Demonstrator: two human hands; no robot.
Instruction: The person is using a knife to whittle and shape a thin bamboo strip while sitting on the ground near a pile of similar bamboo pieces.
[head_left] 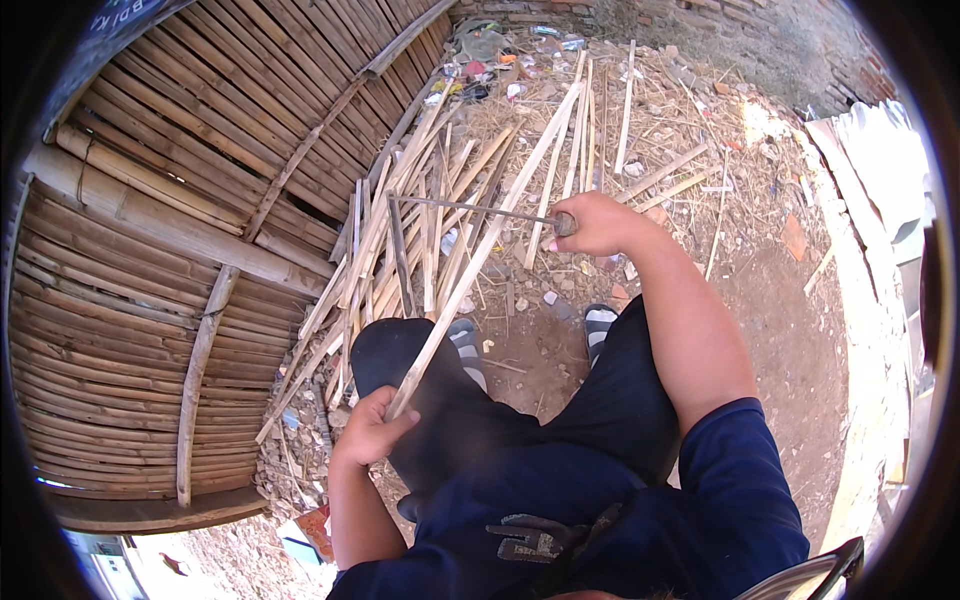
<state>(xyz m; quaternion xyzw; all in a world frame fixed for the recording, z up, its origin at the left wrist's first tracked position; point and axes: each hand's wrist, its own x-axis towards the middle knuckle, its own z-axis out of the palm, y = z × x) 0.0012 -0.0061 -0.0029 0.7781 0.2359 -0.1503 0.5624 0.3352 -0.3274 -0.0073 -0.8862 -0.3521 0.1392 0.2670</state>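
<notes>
Head view, looking down past the knees: the left hand (368,428) is closed in a full fist round the near end of a long, pale, flat split-bamboo strip (480,250), which runs up and away from the lap, across the dark trousers (440,390), to the litter of straw at the top of the picture; the right hand (598,224) is shut tight on the handle of a long, thin, dark metal blade (470,209) (a slim knife or drawing tool, I cannot tell which), held level and reaching left across the strip about halfway along its length; whether the edge touches the strip there I cannot make out. Beyond the striped sandals (600,325) lies a loose heap of similar pale bamboo slats (420,220) on the bare earth ground (780,330); a woven bamboo panel wall (200,200) stands at the left.

Judging by its look, the strip should be light and springy, stiff along the grain yet apt to whip and bow when held by one end only; its split edges are likely sharp and splintery, and it would split lengthwise sooner than snap. The flat faces near the end seem the safest place for the grip, fingers wrapped and kept off the edges, well behind the blade.
</notes>
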